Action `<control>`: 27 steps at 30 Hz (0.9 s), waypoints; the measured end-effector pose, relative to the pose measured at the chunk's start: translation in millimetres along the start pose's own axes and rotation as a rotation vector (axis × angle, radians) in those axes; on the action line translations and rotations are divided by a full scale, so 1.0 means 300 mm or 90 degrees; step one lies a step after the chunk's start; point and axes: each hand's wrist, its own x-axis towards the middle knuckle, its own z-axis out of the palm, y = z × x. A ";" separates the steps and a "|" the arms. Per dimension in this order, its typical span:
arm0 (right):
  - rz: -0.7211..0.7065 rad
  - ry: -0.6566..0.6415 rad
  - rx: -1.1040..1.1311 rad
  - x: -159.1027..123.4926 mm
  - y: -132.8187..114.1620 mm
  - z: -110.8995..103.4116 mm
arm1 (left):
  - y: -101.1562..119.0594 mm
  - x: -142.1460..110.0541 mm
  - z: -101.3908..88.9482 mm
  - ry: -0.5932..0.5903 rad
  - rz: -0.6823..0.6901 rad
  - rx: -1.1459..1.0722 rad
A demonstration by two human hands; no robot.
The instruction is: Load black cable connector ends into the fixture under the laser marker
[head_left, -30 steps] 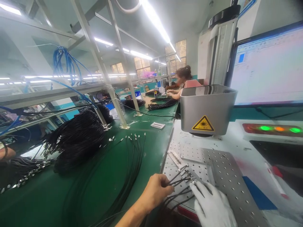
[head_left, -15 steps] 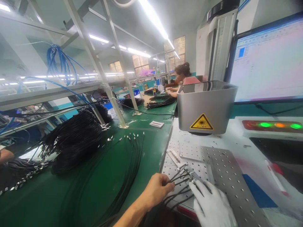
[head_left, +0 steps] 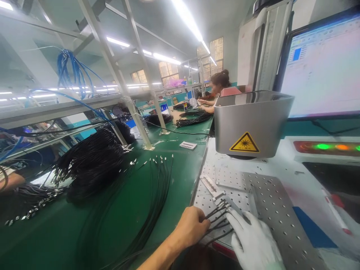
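Fluorescent tubes (head_left: 188, 19) glare white at twelve o'clock; haze softens the distance; the monitor (head_left: 327, 71) at two o'clock looks washed-out, skewed.

There is one bare left hand (head_left: 192, 227) and one white-gloved right hand (head_left: 254, 238) — a pair — plus one laser-marking head (head_left: 250, 120), one yellow warning triangle (head_left: 244, 143), one monitor (head_left: 327, 69), two green lights (head_left: 322, 146), one orange light (head_left: 342, 147), and one blue cable coil (head_left: 63, 71).

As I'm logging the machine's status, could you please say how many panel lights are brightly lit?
3: a green light on the left, an orange light in the middle, and a second green light cut off by the right edge; more may lie beyond.
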 end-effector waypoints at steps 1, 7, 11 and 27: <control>0.008 -0.008 0.003 0.002 -0.002 -0.001 | 0.001 -0.001 0.002 -0.004 -0.008 0.006; 0.072 -0.097 0.068 0.026 -0.009 -0.002 | 0.010 0.010 0.008 0.047 0.054 0.000; 0.067 -0.161 0.173 0.046 0.031 -0.020 | 0.034 0.015 -0.003 0.103 0.094 -0.037; -0.003 -0.112 0.323 0.066 0.157 0.093 | 0.026 0.015 0.009 0.048 0.079 -0.092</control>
